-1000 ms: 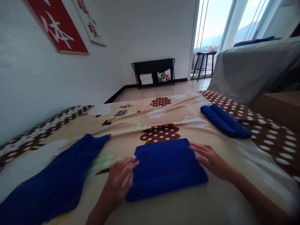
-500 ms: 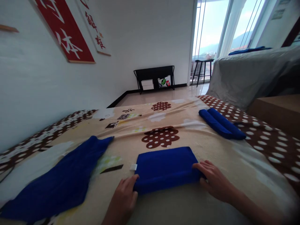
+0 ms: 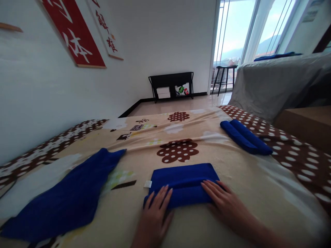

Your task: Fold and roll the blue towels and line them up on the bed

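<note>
A blue towel (image 3: 184, 174) lies in front of me on the patterned blanket, its near edge rolled into a thick band and a white tag (image 3: 148, 184) sticking out at its left side. My left hand (image 3: 157, 206) rests with fingers stretched on the left part of the rolled band. On the right part of the band lies my right hand (image 3: 222, 198), fingers extended and flat. Both palms are partly over the blanket on the near side. Neither hand grips the cloth.
Another blue towel (image 3: 67, 196) is spread out unevenly to the left. Two rolled blue towels (image 3: 245, 137) lie side by side at the right. The blanket (image 3: 139, 155) covers a bed. Beyond it stand a black rack (image 3: 170, 81), a stool (image 3: 224, 74) and covered furniture (image 3: 261, 82).
Both hands have let go of the towel's side edges and moved inward, now flat on top. The near edge is rolled over into a more distinct band.
</note>
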Motion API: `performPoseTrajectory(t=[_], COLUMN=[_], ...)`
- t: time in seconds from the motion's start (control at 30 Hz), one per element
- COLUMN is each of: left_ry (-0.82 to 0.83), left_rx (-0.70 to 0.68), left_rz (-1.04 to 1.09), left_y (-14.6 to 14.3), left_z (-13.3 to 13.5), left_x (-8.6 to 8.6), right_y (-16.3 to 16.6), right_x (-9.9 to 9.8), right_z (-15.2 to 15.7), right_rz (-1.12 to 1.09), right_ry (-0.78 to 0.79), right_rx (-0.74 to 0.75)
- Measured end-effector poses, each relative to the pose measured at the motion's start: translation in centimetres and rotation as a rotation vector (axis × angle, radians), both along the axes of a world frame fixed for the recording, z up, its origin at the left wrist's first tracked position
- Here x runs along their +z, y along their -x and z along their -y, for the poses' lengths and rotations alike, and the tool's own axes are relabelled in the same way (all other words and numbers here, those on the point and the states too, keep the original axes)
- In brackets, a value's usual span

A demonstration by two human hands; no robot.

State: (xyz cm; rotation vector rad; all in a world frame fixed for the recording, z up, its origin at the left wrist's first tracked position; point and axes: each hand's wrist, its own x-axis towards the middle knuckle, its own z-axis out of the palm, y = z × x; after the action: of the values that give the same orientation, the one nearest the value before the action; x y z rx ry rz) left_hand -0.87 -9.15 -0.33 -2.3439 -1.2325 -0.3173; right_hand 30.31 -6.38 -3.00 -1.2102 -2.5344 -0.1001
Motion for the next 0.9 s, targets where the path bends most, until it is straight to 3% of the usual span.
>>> performPoseTrajectory(t=[0.1,0.17,0.3,0.43,0.57,0.73,0.8,0.9], left_ry=[-0.007,-0.004,-0.003,0.22,0.161,0.093,0.103,0.192], left_rx=[0.034,0.038,0.063,0.09,0.194,-0.045,-0.054,0.044], left_rz=[0.048,0.079,0.236,0.308,0.242,0.217,0.192,0.148], left_y=[3.6,4.1,2.7,2.2,-0.2,-4.2,-3.2,0.4], left_z=[0.4,0.2,-0.5,-0.7,-0.7,-0.8,-1.2,-2.7], left_x=[-0.9,-1.0,0.7,2.4,2.2,0.9,0.4,0.4], right_y=[-3.8,-4.5,-3.5,-3.1,-0.3,4.4,4.0,1.8], right_x=[-1.1,-0.9,1.6,3.5,3.1,1.8,1.8,2.4], right_z=[-0.3,-0.5,-0.8,-0.7,-0.2,-0.2,-1.1,-3.3], right_rz=[0.007,0.02,0.006,-0.025,-0.088,-0.098,-0.067,-0.058], right_ry=[-0.005,-0.019,-0.003,0.137,0.078,0.05,0.107,0.222], right_rx=[-0.077,-0.098,-0.15,-0.123,-0.168,0.083,0.133,0.089])
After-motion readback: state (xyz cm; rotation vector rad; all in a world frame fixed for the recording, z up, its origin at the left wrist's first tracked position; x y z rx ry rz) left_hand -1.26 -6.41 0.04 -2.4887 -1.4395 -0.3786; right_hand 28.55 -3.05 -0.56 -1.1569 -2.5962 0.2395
